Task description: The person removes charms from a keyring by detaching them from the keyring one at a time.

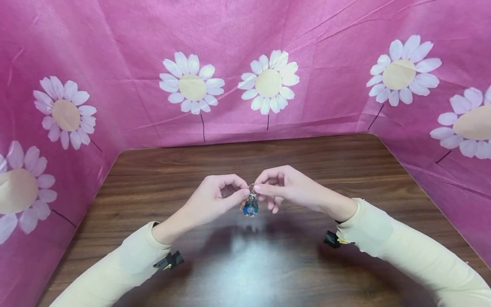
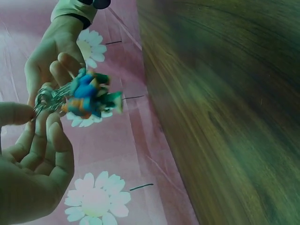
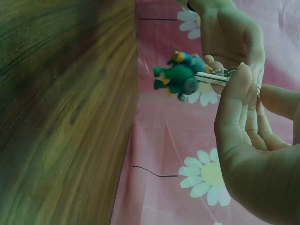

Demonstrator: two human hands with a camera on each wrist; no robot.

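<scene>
A bunch of keychains hangs above the table, with small blue, green and orange figures (image 1: 250, 209) at its lower end. Silvery chains (image 2: 56, 96) join the figures to a metal ring (image 1: 252, 186). From the left, my left hand (image 1: 216, 197) pinches the ring between thumb and forefinger. My right hand (image 1: 287, 187) pinches the ring's other side the same way, its remaining fingers loosely bent below. In the right wrist view a green figure (image 3: 176, 79) and a flat silvery metal piece (image 3: 212, 78) show; fingers hide part of the ring.
The brown wood-grain table (image 1: 161, 166) lies under both hands. A pink cloth (image 1: 230, 25) printed with white daisies stands round its back and sides. Dark wrist devices (image 1: 172, 260) show at the pale sleeves (image 1: 130, 256).
</scene>
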